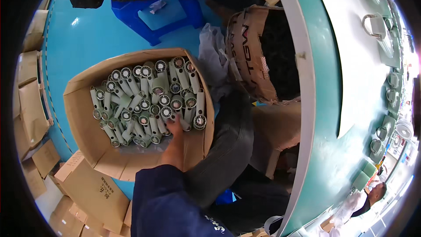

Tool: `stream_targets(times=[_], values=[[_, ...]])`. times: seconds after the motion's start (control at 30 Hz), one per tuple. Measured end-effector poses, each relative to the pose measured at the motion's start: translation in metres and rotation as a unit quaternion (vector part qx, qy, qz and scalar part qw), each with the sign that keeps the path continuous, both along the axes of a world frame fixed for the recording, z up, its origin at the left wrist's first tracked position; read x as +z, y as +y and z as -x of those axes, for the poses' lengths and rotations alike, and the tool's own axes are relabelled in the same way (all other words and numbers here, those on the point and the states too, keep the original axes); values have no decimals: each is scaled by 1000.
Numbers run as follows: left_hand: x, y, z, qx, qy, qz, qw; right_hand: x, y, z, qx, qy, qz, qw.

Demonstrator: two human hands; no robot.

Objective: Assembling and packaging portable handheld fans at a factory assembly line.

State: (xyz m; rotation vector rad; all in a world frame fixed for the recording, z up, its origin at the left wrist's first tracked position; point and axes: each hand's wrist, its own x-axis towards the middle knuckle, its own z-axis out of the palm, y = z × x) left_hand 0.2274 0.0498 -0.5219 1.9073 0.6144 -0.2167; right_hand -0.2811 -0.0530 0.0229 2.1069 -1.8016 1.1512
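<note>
My left hand (175, 125) reaches down into a large open cardboard box (83, 118). Its fingers look spread and touch the near part of a pile of handheld fans (144, 104); I see none gripped, though the fingertips partly sink among them. Each fan has a pale green handle and a round grille head, some with a silvery centre. They lie jumbled, heads pointing different ways. One fan (199, 122) lies against the box's right wall, just right of the hand. Clear plastic (144, 148) shows under the pile's near edge. My right hand is out of view.
A green worktable (322, 83) with a pale edge runs along the right, with several green items on it. A torn carton (245, 52) and a plastic bag (212, 48) stand beyond my leg. A blue stool (153, 33) is behind the box; cartons (94, 193) line the left.
</note>
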Motion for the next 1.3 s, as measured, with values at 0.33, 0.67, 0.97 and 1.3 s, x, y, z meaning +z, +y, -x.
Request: stream_targets(times=[0.33,0.67,0.97,1.3], values=[[2,-51,-5,-8,172,-130,977,19,46,44,40,-57,-21,997],[277,-24,-70,-29,409,343,845,26,26,-136,37,-185,-45,981],[525,-24,53,-174,468,556,664,41,60,-309,433,-182,-156,869],[559,43,214,-369,740,295,479,43,146,-170,271,-262,-94,922]])
